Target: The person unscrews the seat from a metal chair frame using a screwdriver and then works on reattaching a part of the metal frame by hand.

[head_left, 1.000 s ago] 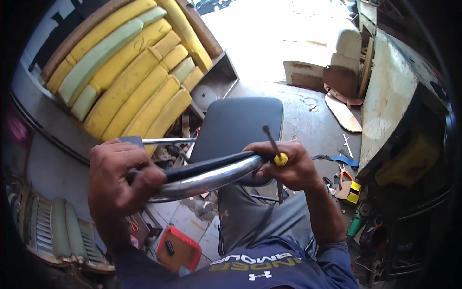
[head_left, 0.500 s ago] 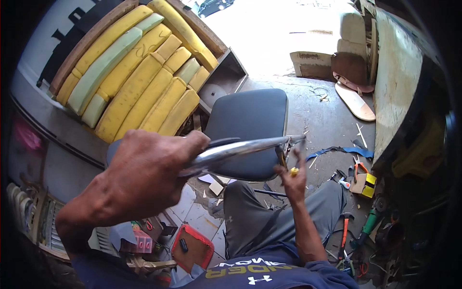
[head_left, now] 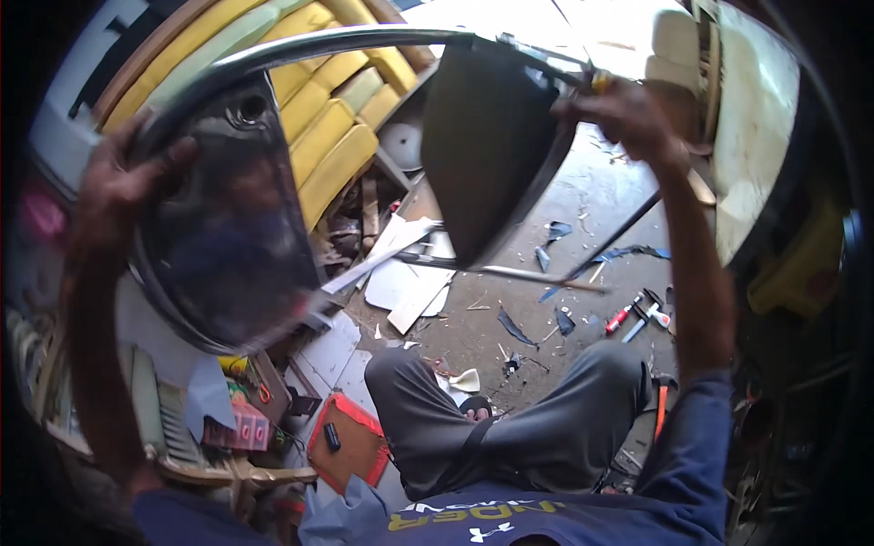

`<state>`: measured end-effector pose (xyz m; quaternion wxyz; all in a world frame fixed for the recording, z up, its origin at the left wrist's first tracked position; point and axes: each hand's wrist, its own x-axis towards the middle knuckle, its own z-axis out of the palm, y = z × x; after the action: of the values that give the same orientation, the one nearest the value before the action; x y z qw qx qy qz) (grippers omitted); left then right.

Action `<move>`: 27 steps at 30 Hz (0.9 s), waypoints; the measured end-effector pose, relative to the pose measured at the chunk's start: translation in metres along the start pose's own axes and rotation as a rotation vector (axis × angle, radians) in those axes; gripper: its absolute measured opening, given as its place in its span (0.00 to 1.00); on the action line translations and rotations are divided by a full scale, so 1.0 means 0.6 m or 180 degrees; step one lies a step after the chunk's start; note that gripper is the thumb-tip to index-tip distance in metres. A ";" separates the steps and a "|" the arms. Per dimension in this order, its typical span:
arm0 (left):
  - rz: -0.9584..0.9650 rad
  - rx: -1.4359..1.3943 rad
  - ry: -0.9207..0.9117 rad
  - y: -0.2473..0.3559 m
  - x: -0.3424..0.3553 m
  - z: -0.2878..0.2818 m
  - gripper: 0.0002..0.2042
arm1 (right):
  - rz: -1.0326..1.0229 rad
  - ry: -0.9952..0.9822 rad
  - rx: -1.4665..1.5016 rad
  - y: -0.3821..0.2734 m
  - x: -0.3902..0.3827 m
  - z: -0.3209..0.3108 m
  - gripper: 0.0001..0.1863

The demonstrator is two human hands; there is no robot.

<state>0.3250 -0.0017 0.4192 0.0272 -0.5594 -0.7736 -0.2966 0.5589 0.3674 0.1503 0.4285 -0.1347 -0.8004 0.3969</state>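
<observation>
A metal-framed chair is raised and tilted in front of me, its chrome tube (head_left: pixel 346 38) curving across the top. My left hand (head_left: pixel 127 177) is wrapped round the frame beside the shiny dark back panel (head_left: pixel 228 209), which has a round hole near its top. Over at the right, my right hand (head_left: pixel 633 123) is closed at the edge of the black seat (head_left: pixel 482 155). Something small and yellow (head_left: pixel 599 84), perhaps a tool's handle, shows in its fingers; motion blurs it. Whether this hand also grips the chair is hard to see.
Yellow foam cushions (head_left: pixel 337 173) are stacked at the back left. White sheet pieces (head_left: pixel 414 291) and dark scraps (head_left: pixel 516 326) litter the floor. A hammer (head_left: pixel 648 314) and a red tube (head_left: pixel 621 318) lie by my knee. A red-edged board (head_left: pixel 350 441) is at lower left.
The chair has been lifted and turned, so its seat now stands edge-up. My left hand has gone out to the left, my right hand up and away.
</observation>
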 end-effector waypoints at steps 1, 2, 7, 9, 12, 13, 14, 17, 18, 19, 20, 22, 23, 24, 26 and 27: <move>-0.0339 -0.0256 0.0116 -0.058 -0.027 0.012 0.15 | 0.0033 -0.0126 -0.0543 -0.035 0.030 -0.006 0.18; -0.0428 0.0007 0.0174 -0.100 -0.066 0.008 0.14 | -0.0020 -0.0212 -0.1018 -0.089 0.066 -0.020 0.21; -0.1349 -0.1682 0.0526 -0.168 -0.212 0.196 0.19 | 0.0227 -0.1097 -0.1691 -0.099 0.111 0.006 0.19; -0.1260 -0.2245 0.0242 -0.188 -0.228 0.239 0.19 | 0.0659 -0.1187 -0.1561 -0.072 0.099 0.015 0.18; -0.1580 -0.2520 0.0259 -0.202 -0.256 0.286 0.22 | 0.1127 -0.1522 -0.1283 -0.034 0.099 0.057 0.23; -0.1621 -0.2556 0.0137 -0.212 -0.246 0.292 0.22 | 0.1158 -0.1606 -0.1317 -0.018 0.102 0.064 0.22; -0.1691 -0.2590 0.0017 -0.224 -0.230 0.296 0.23 | 0.1198 -0.1716 -0.1337 0.010 0.103 0.074 0.21; -0.1836 -0.2727 -0.0109 -0.270 -0.170 0.310 0.20 | 0.0951 -0.1185 -0.1646 0.093 0.146 0.089 0.17; -0.1992 -0.2590 -0.0192 -0.280 -0.140 0.309 0.18 | 0.0815 -0.0887 -0.1634 0.115 0.167 0.095 0.17; -0.1964 -0.2966 -0.0294 -0.310 -0.118 0.321 0.14 | 0.1114 -0.1135 -0.2053 0.133 0.196 0.104 0.18; -0.2183 -0.3508 -0.0162 -0.308 -0.096 0.329 0.11 | -0.0239 -0.0111 -0.2456 0.151 0.189 0.127 0.15; -0.2402 -0.3382 -0.0119 -0.360 -0.098 0.354 0.11 | -0.0698 0.0365 -0.2511 0.134 0.179 0.188 0.12; -0.2531 -0.3377 -0.0018 -0.386 -0.115 0.367 0.11 | -0.0544 0.0318 -0.2058 0.104 0.158 0.221 0.11; -0.2654 -0.3431 0.0057 -0.407 -0.138 0.386 0.11 | -0.0727 0.0290 -0.1491 0.104 0.131 0.242 0.11; -0.2979 -0.3518 0.0337 -0.413 -0.199 0.398 0.12 | 0.0669 -0.0407 -0.0833 0.035 0.022 0.316 0.10; -0.3031 -0.3183 0.0334 -0.383 -0.206 0.401 0.12 | 0.0203 -0.0591 -0.0862 0.036 -0.026 0.325 0.11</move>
<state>0.2384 -0.0342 0.0766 -0.3297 -0.0891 -0.7029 -0.6239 0.4107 0.2714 0.0632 0.3177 -0.1794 -0.8781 0.3096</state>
